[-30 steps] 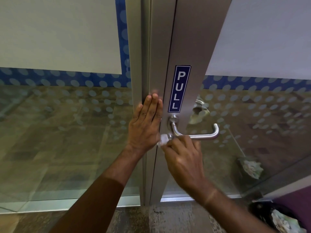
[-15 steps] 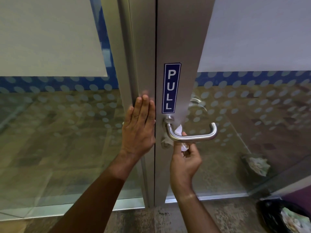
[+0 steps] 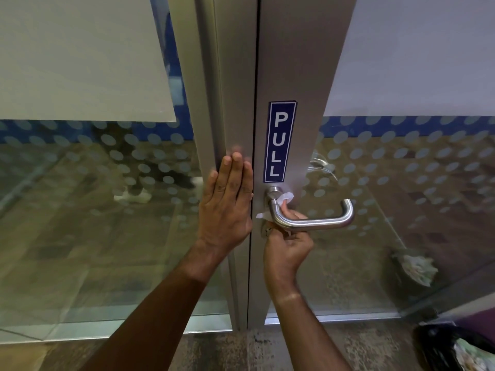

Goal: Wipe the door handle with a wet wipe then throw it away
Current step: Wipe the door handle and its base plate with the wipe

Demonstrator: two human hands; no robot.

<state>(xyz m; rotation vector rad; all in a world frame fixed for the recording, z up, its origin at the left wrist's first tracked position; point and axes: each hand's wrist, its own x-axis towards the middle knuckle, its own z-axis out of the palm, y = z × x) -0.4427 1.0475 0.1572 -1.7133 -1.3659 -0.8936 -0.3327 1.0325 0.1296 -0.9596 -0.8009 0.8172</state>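
A brushed steel lever handle [image 3: 321, 223] sticks out from the grey metal door stile, just under a blue PULL sign [image 3: 280, 141]. My right hand [image 3: 288, 246] reaches up from below and behind the lever, near its round base. It pinches a white wet wipe [image 3: 286, 198] whose ends show above and to the left of the lever. My left hand [image 3: 227, 204] lies flat, fingers together, against the door frame to the left of the handle. It holds nothing.
Glass panels with a blue dotted band flank the door on both sides. A bin with a black bag [image 3: 452, 349] and crumpled waste sits on the floor at the lower right. Its reflection [image 3: 415, 269] shows in the right glass.
My right hand went from above the lever's base to below and behind it, taking the wipe with it. My left hand stays flat on the frame. The camera view shifted a little.
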